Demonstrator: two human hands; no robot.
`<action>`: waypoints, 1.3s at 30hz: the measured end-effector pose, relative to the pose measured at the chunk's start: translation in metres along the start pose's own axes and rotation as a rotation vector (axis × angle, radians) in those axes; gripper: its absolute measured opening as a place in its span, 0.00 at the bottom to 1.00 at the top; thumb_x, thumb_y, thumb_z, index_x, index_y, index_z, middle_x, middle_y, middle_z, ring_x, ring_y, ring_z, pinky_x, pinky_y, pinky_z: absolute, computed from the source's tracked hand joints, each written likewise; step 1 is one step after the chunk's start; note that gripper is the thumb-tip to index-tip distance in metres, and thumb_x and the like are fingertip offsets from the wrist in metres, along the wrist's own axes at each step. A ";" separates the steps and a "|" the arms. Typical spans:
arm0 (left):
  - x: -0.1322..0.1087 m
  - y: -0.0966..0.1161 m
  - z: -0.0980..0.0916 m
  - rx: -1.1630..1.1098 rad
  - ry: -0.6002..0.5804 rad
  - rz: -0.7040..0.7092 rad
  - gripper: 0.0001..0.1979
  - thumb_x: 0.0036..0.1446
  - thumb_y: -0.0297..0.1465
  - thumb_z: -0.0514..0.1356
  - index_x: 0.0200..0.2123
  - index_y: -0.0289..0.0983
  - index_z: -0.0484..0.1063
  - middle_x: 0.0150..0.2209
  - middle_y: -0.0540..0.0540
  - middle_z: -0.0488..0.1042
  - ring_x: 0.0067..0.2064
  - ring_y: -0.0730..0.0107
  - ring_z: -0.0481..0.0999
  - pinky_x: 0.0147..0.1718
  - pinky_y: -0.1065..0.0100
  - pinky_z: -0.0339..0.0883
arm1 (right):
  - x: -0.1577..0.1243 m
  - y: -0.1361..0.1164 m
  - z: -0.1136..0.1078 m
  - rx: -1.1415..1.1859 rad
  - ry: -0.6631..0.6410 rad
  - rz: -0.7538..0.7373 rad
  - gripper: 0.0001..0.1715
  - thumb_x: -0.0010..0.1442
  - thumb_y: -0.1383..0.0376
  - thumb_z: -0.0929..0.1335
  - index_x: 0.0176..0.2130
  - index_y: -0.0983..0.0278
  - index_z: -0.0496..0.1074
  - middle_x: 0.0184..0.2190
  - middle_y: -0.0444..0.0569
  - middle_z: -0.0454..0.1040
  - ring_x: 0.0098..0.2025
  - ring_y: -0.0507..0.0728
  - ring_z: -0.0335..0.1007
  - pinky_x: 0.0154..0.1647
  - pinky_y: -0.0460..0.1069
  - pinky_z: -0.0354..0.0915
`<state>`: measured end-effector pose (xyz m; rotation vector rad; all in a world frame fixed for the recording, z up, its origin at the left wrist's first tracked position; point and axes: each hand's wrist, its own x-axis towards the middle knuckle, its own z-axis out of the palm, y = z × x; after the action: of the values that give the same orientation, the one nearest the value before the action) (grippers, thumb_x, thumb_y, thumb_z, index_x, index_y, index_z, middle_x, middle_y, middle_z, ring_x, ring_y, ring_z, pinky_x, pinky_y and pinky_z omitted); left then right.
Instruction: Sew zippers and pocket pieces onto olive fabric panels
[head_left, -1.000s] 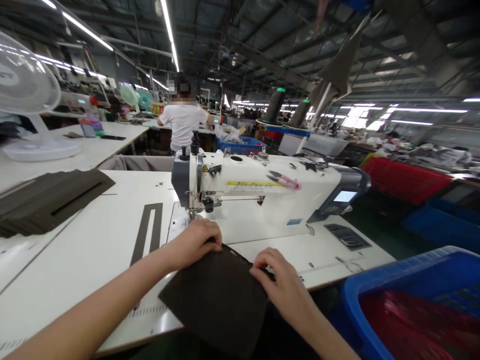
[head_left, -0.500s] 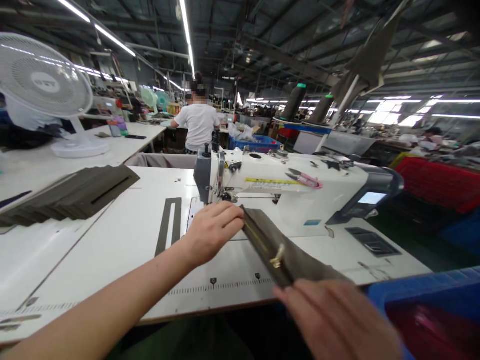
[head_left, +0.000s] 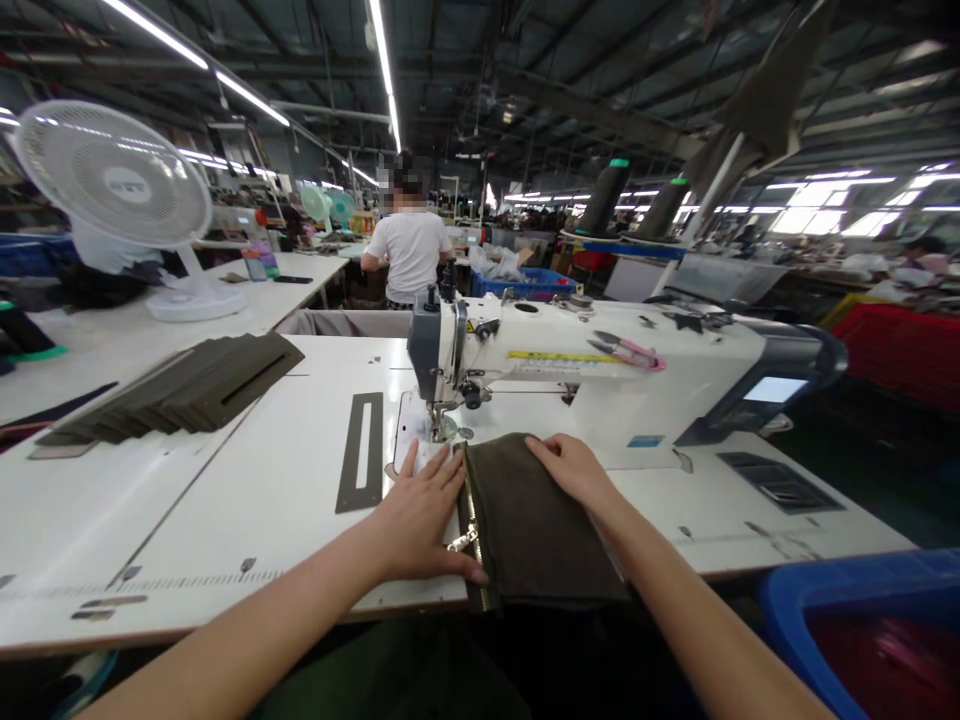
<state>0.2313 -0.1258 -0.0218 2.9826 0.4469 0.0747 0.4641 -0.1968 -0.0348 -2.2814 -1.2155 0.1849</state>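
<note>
A dark olive fabric piece (head_left: 544, 530) lies on the sewing machine table, with a brass zipper (head_left: 471, 510) along its left side. The zipper's metal pull (head_left: 463, 540) hangs out to the left. Lying flat with fingers spread, my left hand (head_left: 420, 520) presses along the zipper edge. My right hand (head_left: 574, 468) is closed on the fabric's far right corner, thumb and fingers together. Just beyond the zipper's far end is the needle and presser foot (head_left: 437, 420) of the white sewing machine (head_left: 600, 400). Left of the needle plate rests a slotted olive template (head_left: 346, 470).
A fanned stack of slotted olive pieces (head_left: 187, 390) sits on the left table. Pink-handled snips (head_left: 630, 352) lie on the machine arm. A white fan (head_left: 120, 190) stands at the left, a blue bin (head_left: 787, 600) at the lower right. A person in a white shirt (head_left: 409, 250) is ahead.
The fabric has been brought leftward and laid flat, zipper toward the needle. My left hand has opened onto it. My right hand has moved from the near edge to the far corner.
</note>
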 end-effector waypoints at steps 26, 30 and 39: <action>0.012 -0.007 -0.005 0.023 -0.068 -0.096 0.58 0.35 0.65 0.50 0.59 0.28 0.51 0.61 0.29 0.48 0.62 0.35 0.41 0.55 0.39 0.24 | -0.052 0.001 0.004 -0.602 0.046 -0.124 0.20 0.64 0.63 0.56 0.54 0.67 0.60 0.27 0.55 0.75 0.26 0.61 0.72 0.24 0.50 0.61; 0.014 -0.009 -0.007 0.012 -0.083 -0.093 0.57 0.35 0.64 0.52 0.60 0.28 0.50 0.61 0.29 0.48 0.62 0.36 0.42 0.55 0.38 0.25 | -0.048 -0.015 -0.002 -0.665 0.112 -0.248 0.19 0.61 0.69 0.58 0.50 0.72 0.65 0.36 0.62 0.74 0.37 0.65 0.71 0.33 0.55 0.64; -0.034 0.021 0.000 -0.111 0.045 0.022 0.27 0.54 0.45 0.56 0.54 0.38 0.62 0.58 0.40 0.60 0.61 0.52 0.53 0.60 0.45 0.30 | -0.042 -0.037 0.044 -0.300 -0.154 -0.700 0.27 0.63 0.65 0.53 0.60 0.72 0.53 0.62 0.54 0.49 0.63 0.57 0.41 0.61 0.61 0.44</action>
<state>0.2047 -0.1558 -0.0197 2.8820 0.4013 0.1629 0.3968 -0.1963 -0.0578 -1.9448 -2.1585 -0.0919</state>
